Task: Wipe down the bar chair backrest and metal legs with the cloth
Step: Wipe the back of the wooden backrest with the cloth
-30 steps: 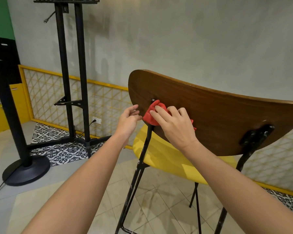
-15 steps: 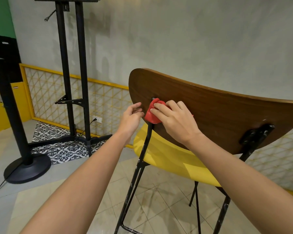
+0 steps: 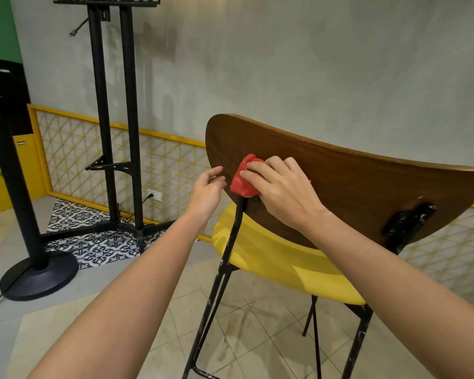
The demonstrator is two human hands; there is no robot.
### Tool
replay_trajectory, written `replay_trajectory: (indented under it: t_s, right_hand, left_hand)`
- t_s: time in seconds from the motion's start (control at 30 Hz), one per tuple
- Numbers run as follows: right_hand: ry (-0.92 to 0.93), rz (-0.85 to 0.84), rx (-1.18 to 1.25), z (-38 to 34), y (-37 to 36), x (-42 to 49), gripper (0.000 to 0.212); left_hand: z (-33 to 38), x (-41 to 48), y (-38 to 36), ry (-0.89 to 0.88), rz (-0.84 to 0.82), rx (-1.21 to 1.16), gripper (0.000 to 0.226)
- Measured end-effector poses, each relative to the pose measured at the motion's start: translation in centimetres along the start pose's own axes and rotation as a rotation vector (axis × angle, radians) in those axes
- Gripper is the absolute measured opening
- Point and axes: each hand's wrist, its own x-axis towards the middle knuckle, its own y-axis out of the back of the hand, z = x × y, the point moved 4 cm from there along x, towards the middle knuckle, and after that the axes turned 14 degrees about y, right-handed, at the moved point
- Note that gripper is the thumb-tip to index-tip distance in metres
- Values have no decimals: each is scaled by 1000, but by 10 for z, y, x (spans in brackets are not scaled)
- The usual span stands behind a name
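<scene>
The backrest [image 3: 353, 192] is smooth dark wood, the cloth [image 3: 241, 184] soft red fabric, the legs [image 3: 231, 236] chipped black metal, perhaps painted.

The wooden backrest [image 3: 340, 192] walls off the far side; a hand can pass over its top edge or round its left end, just beside the left hand [image 3: 207, 192]. The right hand [image 3: 282, 192], gripping the red cloth [image 3: 242, 183], covers the top of the black upright [image 3: 231, 242]. Below, that upright and a black bracket [image 3: 408, 221] cross the gap above the yellow seat [image 3: 279, 258]
</scene>
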Motion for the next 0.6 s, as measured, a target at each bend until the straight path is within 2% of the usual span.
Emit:
replay_trajectory:
  t_s: [0.23, 0.37, 0.47, 0.6]
  right_hand:
    - [-6, -69, 24, -8, -7, -7, 50]
    - [-3, -31, 76, -11, -8, -5, 43]
    - [17, 31, 23, -7, -3, -2, 38]
    - [6, 64, -36, 0, -2, 16, 44]
  left_hand:
    - [1, 2, -5, -16, -9, 10, 37]
    - [-2, 2, -4, -23, -30, 41, 39]
    - [-2, 4, -2, -16, -58, 43, 40]
    - [1, 5, 2, 1, -94, -7, 40]
